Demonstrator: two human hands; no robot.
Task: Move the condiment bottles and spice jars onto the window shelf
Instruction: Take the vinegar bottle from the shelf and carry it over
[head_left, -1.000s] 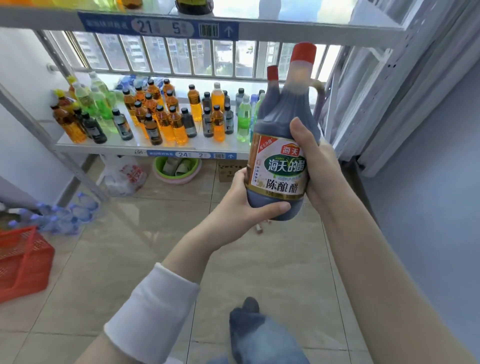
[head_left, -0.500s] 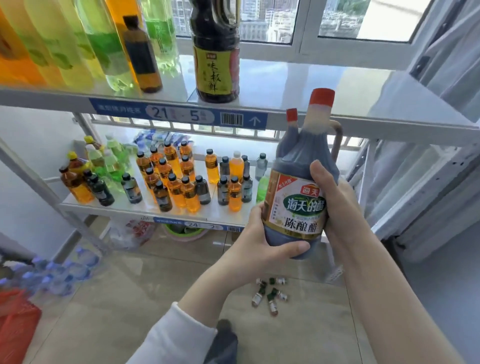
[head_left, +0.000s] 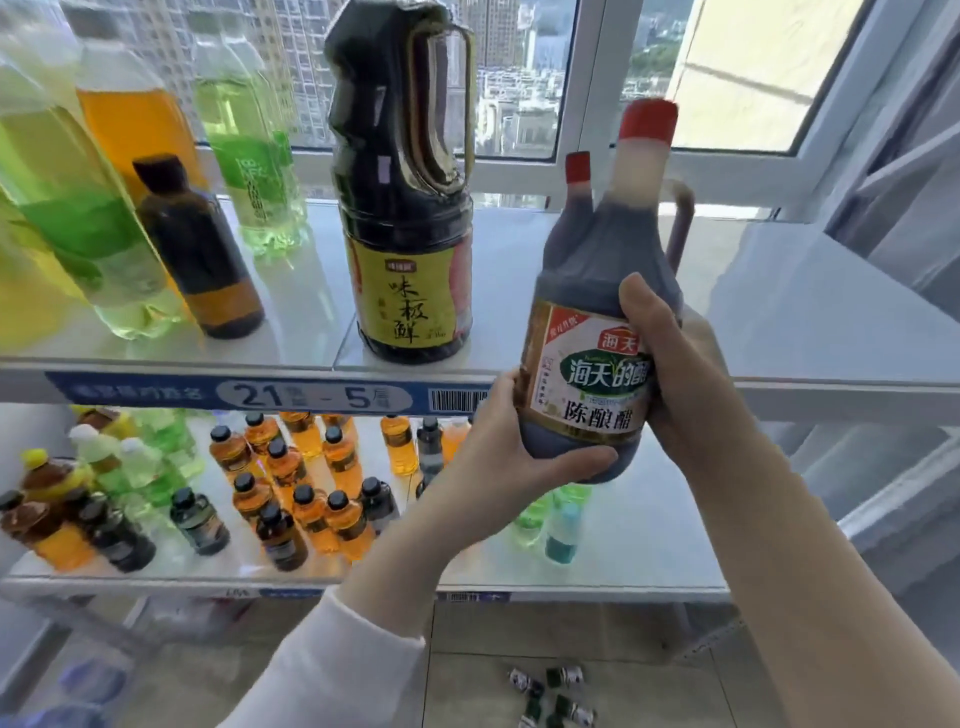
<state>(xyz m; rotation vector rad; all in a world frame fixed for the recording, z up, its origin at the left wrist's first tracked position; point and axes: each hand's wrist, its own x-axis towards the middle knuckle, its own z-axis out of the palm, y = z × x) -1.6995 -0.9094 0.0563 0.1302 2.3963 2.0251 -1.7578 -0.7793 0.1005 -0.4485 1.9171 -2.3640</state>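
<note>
Both my hands hold a twin pack of dark vinegar bottles (head_left: 592, 312) with red caps, upright, in front of the window shelf (head_left: 571, 270). My left hand (head_left: 511, 457) cups its base from below and from the left. My right hand (head_left: 670, 374) wraps its right side, thumb on the label. The pack's base hangs below the shelf's front edge. On the shelf to the left stands a large dark soy sauce jug (head_left: 408, 208) with a yellow label.
Left on the same shelf are a small dark bottle (head_left: 202, 254) and tall green and orange drink bottles (head_left: 104, 197). The lower shelf (head_left: 613, 561) carries several small orange and dark bottles. Small jars (head_left: 550, 696) lie on the tiled floor. Curtains hang at right.
My hands have lifted the vinegar pack from the level of the lower shelf to the front edge of the window shelf. The view has tilted up and moved closer.
</note>
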